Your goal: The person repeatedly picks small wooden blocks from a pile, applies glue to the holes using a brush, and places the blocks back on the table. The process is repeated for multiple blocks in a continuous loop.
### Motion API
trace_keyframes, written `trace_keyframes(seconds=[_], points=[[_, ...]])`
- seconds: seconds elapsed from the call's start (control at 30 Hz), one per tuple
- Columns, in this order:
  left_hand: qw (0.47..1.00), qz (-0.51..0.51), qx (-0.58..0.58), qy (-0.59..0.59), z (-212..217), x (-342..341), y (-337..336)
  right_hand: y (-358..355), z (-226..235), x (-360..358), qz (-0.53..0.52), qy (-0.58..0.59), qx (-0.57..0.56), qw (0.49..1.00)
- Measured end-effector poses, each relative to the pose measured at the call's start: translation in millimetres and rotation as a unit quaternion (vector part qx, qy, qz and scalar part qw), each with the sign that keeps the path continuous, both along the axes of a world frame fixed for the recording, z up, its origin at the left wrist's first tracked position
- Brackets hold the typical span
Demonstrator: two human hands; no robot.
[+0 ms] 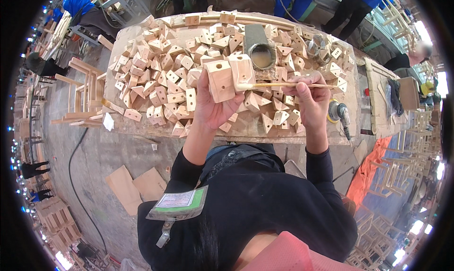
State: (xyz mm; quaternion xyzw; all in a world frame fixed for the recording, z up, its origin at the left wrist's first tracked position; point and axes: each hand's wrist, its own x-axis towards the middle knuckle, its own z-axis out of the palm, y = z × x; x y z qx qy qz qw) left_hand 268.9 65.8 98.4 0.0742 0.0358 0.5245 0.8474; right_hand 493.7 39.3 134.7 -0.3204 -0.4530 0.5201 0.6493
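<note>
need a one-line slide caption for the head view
Left hand holds wooden blocks while right hand dabs them with a stick brush, above a block-strewn workbench.

2 pale, angular wooden corner blocks (pixel 231 77) sit pressed side by side in the left hand (pixel 213 107), raised above the worktop. The nearer block shows a flat face with 1 small round drilled hole. A thin wooden stick brush (pixel 283 85) lies almost level in the right hand (pixel 312 98), pinched between fingertips, its whitish, glue-wet tip touching the block at the side nearest the right hand.
</note>
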Motion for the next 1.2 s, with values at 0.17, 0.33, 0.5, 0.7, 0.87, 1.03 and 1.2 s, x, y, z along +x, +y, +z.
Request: trace_keyframes(seconds=[0.17,0.33,0.5,0.7,0.87,1.03,1.2], points=[[0.981,0.121,0.041,0.145,-7.7,0.1,-2.7,-1.1,2.1,-4.9,-0.041,0.045,-0.034,0.998],[0.891,0.248,0.156,0.348,8.0,8.2,-3.7,-13.4,8.6,-23.9,-0.097,0.004,0.003,0.995],[0.748,0.371,0.248,0.491,22.0,13.9,-4.5,-22.9,8.8,-37.0,-0.115,-0.03,0.066,0.991],[0.719,0.414,0.262,0.493,24.6,17.8,-1.5,-27.8,3.4,-42.6,-0.103,-0.066,0.117,0.986],[0.711,0.417,0.274,0.496,27.7,15.6,-0.6,-32.0,-4.4,-44.0,-0.054,-0.072,0.13,0.987],[0.686,0.443,0.268,0.512,29.1,17.3,0.0,-30.6,-3.4,-45.4,-0.036,-0.029,0.106,0.993],[0.706,0.451,0.268,0.475,28.2,16.3,3.1,-24.6,-2.9,-42.9,-0.032,0.05,0.081,0.995]])
